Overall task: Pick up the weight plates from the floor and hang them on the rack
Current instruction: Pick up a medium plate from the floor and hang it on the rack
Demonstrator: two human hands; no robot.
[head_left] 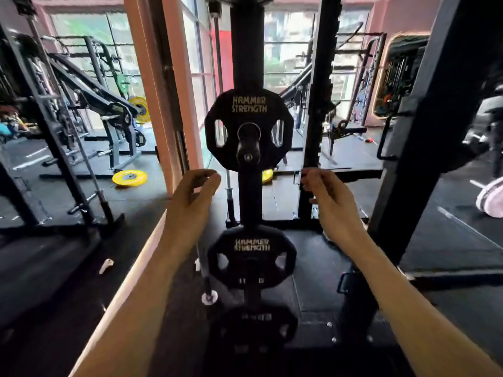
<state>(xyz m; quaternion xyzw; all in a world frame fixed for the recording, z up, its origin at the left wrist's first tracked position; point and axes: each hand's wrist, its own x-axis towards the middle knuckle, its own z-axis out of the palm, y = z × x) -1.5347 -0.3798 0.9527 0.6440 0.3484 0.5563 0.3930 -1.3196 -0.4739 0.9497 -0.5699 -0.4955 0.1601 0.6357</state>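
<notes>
Presently, three black Hammer Strength weight plates are seen hung on the central rack upright (248, 61): the upper plate (249, 115) is seated on its peg (248, 148), a middle plate (251, 257) is hung below it, and a lower plate (255, 326) is found beneath that, blurred and partly hidden. Both hands are raised in front of the upright, just below the upper plate and apart from it. The left hand (190, 197) is held with fingers loosely curled, and nothing is gripped in it. The right hand (330, 197) is likewise loosely curled and empty. A yellow plate (129, 178) is noted flat on the floor well to the left, and a second yellow plate (267, 175) is partly visible on the floor behind the upright. It is judged that the upper plate has just been hung and that plates on the floor remain to be collected. Risks are identified as follows: the upper plate could slide off if it is not seated far enough back on the peg; fingers could be pinched between plate and peg when the next plate is loaded.
</notes>
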